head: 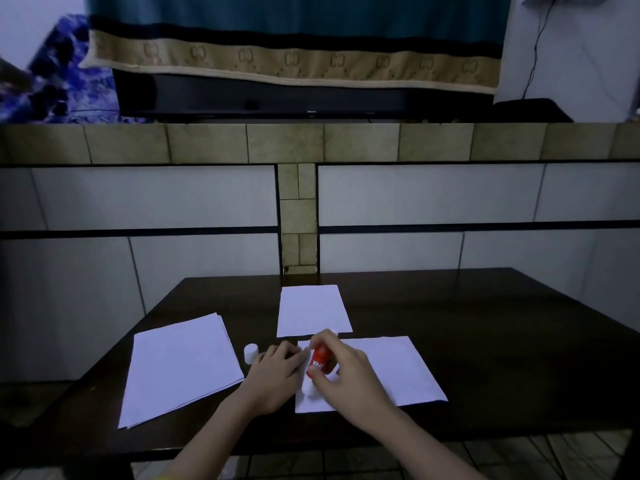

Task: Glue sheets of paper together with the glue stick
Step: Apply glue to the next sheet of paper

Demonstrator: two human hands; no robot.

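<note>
My right hand [349, 372] grips a red glue stick [320, 358], held tilted with its white end down on the left part of a white sheet [398, 368] lying in front of me. The fingers of my left hand [277, 372] press flat on that sheet's left edge. The stick's white cap [250, 354] stands on the dark table [485, 323] just left of my left hand. A stack of white sheets [180, 365] lies at the left. Another single white sheet [313, 310] lies farther back in the middle.
The table's back edge meets a white tiled wall [450, 199]. Above it runs a tiled ledge [311, 142] with a dark screen under a draped cloth [294, 60]. Tiled floor [571, 455] shows below the table's near edge.
</note>
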